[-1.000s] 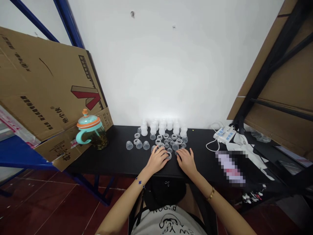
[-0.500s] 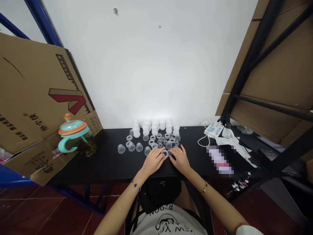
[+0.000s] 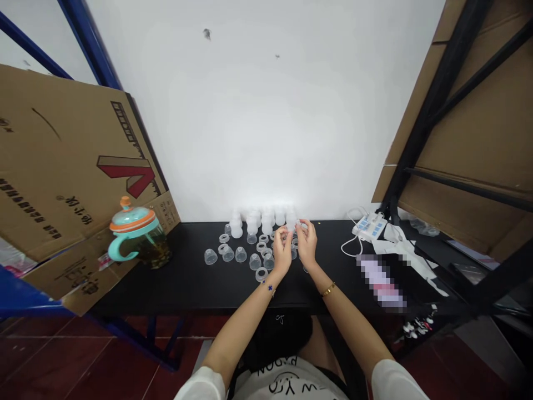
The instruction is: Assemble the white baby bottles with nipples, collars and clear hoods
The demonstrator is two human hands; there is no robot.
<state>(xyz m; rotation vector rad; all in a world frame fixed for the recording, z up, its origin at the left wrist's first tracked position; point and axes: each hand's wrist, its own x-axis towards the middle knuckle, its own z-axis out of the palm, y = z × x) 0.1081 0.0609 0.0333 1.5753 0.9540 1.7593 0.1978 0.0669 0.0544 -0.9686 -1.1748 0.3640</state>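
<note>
My left hand (image 3: pixel 282 250) and my right hand (image 3: pixel 307 244) are raised close together over the right part of the parts on the black table. Both have their fingers pinched, with the fingertips nearly meeting. Something small and pale seems to be between them, but it blends with the white bottles behind. Several translucent white bottles (image 3: pixel 267 224) stand grouped at the wall. In front lie clear domed caps (image 3: pixel 240 254) and collar rings (image 3: pixel 224 238). One ring (image 3: pixel 256 275) lies at the front, left of my left forearm. My hands hide parts beneath them.
A glass jug (image 3: pixel 152 247) with a turquoise handle stands at the left, by a large cardboard panel (image 3: pixel 75 161). To the right are a white power strip (image 3: pixel 370 226) with its cable and crumpled white paper (image 3: pixel 406 253). A black metal frame (image 3: pixel 420 125) rises at the right.
Both hands have moved up and back from the table's front toward the bottles. The ring between them is no longer visible there; a ring shows where my left hand was. The view has shifted slightly.
</note>
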